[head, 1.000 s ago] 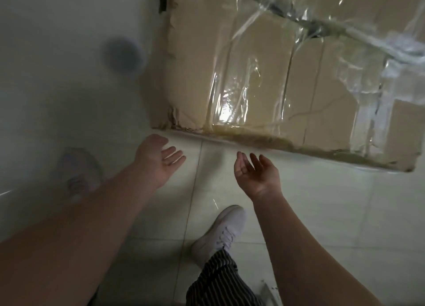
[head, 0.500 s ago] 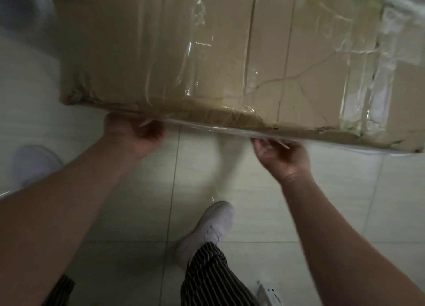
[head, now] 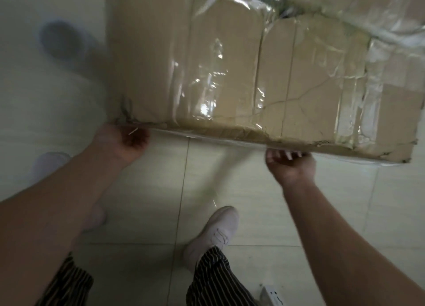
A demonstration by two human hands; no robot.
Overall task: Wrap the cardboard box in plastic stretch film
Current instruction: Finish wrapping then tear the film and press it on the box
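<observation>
Box (head: 230, 76) fills the upper middle and right of the frame: a large cardboard one, with its near lower edge running from centre left down toward the right, just above the tiled floor (head: 333, 213). I cannot tell whether that edge rests on the floor or is raised. Film (head: 207, 92) covers much of the facing side in wrinkled, shiny bands and is bunched into a rope at the upper right. The leftmost strip of cardboard looks bare.

The left hand (head: 122, 142) is at the lower left corner and the right hand (head: 289, 165) is under the edge, right of centre. Both sets of fingers (head: 285, 155) curl up under that edge and grip it.

The step looks like tipping or turning the box so that film can pass beneath. The hands are well apart, so both should lift evenly. The corner by the left hand is torn and crushed, so that hand would hold better on firmer board. Film alone would probably stretch and slip in the grip.

One shoe (head: 216, 230) lies near, below the edge, and should be drawn back before the box comes over. A pale sheen on the floor between the hands may be loose film; if so, it should not be trodden on. A socket strip (head: 271, 296) sits at the bottom right, well apart from the box.
</observation>
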